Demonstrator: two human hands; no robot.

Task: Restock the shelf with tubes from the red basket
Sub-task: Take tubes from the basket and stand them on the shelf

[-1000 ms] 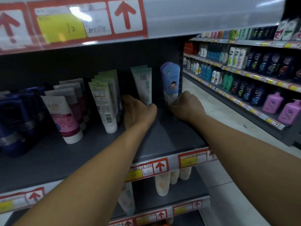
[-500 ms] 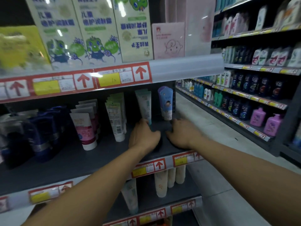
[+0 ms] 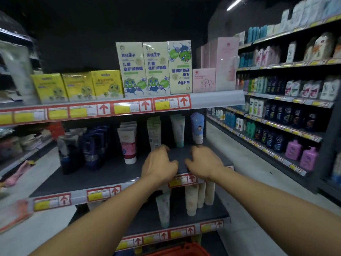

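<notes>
Head camera looks down both forearms to a dark middle shelf [image 3: 103, 174], where the left hand [image 3: 159, 166] and the right hand [image 3: 203, 164] hover side by side just above its front edge. Each hand's fingers hang loosely curled and a little apart, and neither holds anything, though motion blur makes the fingertips hard to read exactly. Behind them, tubes stand cap-down in rows running back: a pink-and-white tube [image 3: 128, 145] to the left, a pale green tube [image 3: 154, 133], a white-and-teal tube [image 3: 178, 130] and a blue tube [image 3: 197, 127] nearest the shelf's right end. The red basket [image 3: 181, 250] shows only as a rim at the bottom edge, below the lowest shelf; its contents are out of sight. Such tubes are probably light, with soft squeezable bodies, a smooth skin that could slip, and a stiff cap that serves as the base. The sensible hold is around the lower body near the cap, gently, so the tube neither dents nor topples its neighbours when stood down.
</notes>
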